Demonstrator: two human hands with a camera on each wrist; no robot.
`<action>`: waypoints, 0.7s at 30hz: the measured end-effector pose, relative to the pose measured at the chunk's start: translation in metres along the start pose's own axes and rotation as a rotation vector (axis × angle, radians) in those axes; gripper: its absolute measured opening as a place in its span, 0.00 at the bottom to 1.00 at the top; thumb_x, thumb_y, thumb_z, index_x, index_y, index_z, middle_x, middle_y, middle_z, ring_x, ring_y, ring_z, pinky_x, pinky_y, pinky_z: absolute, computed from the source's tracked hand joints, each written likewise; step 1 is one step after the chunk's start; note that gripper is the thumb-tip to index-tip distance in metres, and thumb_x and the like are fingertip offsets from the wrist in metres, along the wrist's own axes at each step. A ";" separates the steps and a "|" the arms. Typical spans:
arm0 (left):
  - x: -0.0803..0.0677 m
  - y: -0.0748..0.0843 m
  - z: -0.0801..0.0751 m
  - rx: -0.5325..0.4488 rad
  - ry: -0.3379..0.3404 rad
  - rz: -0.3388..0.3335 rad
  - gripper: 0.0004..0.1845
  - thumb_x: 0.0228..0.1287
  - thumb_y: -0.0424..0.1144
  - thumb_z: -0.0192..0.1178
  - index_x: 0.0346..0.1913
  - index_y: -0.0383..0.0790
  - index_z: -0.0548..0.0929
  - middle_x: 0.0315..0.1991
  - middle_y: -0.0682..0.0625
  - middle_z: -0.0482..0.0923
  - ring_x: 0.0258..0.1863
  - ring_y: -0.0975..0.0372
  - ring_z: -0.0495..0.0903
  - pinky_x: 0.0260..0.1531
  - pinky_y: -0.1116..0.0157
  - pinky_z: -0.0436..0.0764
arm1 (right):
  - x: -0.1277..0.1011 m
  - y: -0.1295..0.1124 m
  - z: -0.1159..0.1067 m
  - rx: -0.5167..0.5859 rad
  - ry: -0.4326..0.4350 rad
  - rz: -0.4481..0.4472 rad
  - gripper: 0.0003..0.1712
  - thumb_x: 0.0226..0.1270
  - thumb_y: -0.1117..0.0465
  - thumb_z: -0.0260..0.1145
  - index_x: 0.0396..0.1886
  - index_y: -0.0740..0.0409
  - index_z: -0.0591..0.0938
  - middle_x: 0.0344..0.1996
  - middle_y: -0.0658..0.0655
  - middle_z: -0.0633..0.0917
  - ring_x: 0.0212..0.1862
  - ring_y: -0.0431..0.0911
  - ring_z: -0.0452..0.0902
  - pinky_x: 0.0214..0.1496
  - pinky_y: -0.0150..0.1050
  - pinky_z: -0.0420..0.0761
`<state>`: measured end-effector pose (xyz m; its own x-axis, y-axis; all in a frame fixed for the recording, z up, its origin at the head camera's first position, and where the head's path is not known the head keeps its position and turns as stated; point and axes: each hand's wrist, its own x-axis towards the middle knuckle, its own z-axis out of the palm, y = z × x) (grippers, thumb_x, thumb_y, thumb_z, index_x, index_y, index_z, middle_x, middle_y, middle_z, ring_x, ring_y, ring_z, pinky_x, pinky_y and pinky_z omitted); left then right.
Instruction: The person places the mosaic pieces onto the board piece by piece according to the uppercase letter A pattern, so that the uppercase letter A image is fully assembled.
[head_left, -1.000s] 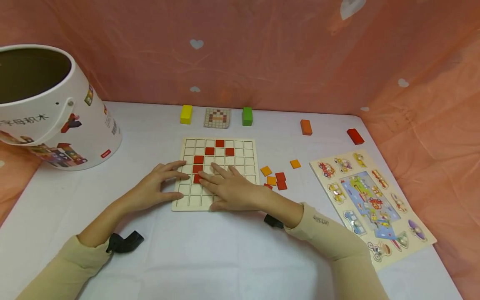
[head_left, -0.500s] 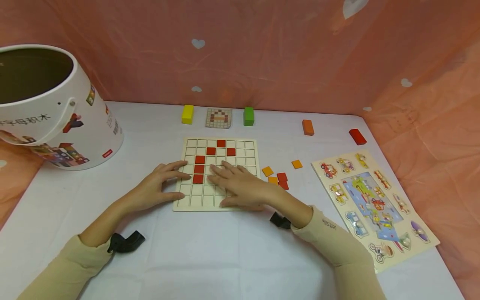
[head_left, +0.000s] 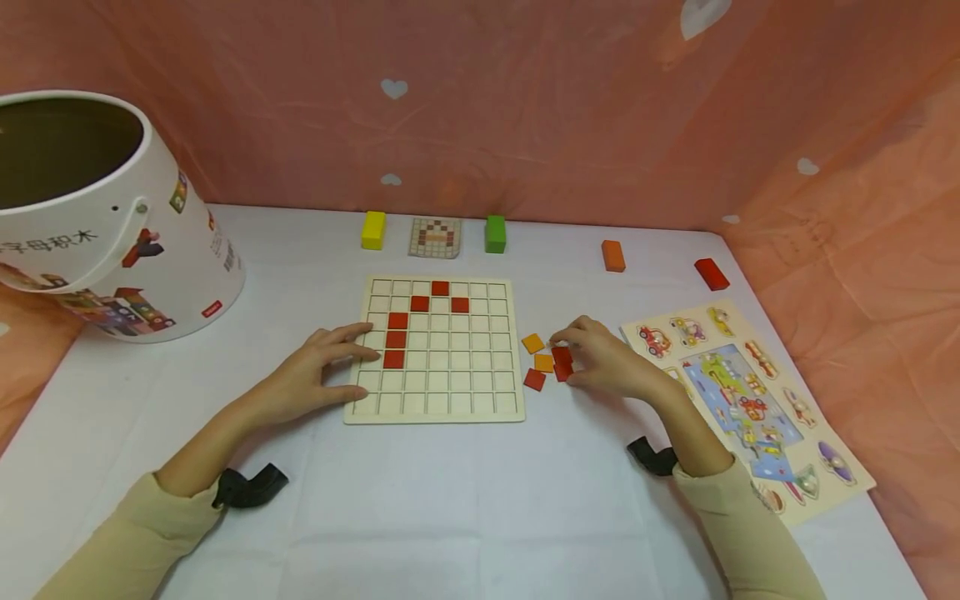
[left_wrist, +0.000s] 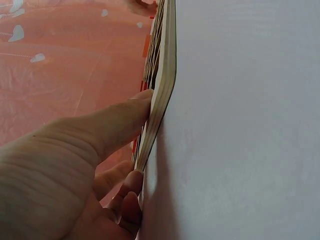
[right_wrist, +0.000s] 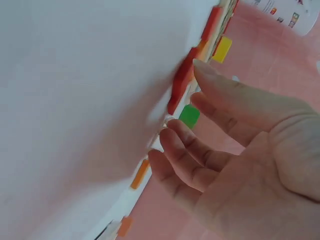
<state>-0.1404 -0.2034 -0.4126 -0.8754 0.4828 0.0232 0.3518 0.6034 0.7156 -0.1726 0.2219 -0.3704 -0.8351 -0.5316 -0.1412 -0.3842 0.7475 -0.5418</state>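
A pale wooden grid board [head_left: 450, 387] lies flat in the middle of the head view, several red tiles [head_left: 396, 340] set in its squares. My left hand [head_left: 311, 375] rests at the board's left edge with fingers spread; the left wrist view shows its thumb [left_wrist: 125, 122] at the rim. Right of the board, my right hand [head_left: 611, 362] hovers over a cluster of loose tiles, thumb and fingers parted around two red tiles [head_left: 562, 364]. In the right wrist view, the thumb tip is close to the red tiles [right_wrist: 182, 82]. Another red tile [head_left: 535, 379] and orange tiles [head_left: 543, 362] lie beside them.
Behind the board stand a yellow block [head_left: 373, 230], a small pattern card [head_left: 435, 237] and a green block [head_left: 495, 234]. Orange [head_left: 612, 256] and red [head_left: 712, 274] blocks sit farther right. A vehicle puzzle board [head_left: 817, 408] lies right, a white bucket [head_left: 180, 267] left.
My right hand has left the grid board and moved right to the loose tiles, uncovering the board's lower squares. My left hand stays at the left edge.
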 end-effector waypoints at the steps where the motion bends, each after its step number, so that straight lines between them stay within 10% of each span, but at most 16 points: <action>1: 0.000 0.000 0.000 -0.002 0.000 0.000 0.25 0.58 0.42 0.73 0.58 0.40 0.83 0.76 0.41 0.58 0.66 0.47 0.61 0.61 0.42 0.63 | -0.001 0.003 0.000 0.002 0.004 0.004 0.26 0.56 0.72 0.74 0.56 0.65 0.81 0.49 0.62 0.76 0.52 0.55 0.71 0.56 0.52 0.75; 21: 0.000 0.000 0.001 0.001 -0.007 -0.016 0.25 0.59 0.43 0.73 0.58 0.40 0.83 0.76 0.42 0.58 0.68 0.46 0.60 0.62 0.41 0.62 | 0.014 0.001 -0.005 0.056 0.042 -0.021 0.10 0.62 0.79 0.64 0.37 0.63 0.78 0.32 0.57 0.82 0.37 0.50 0.76 0.42 0.43 0.78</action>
<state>-0.1404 -0.2034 -0.4132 -0.8784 0.4778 0.0069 0.3384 0.6119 0.7149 -0.1863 0.2174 -0.3693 -0.8433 -0.5289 -0.0952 -0.3802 0.7123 -0.5899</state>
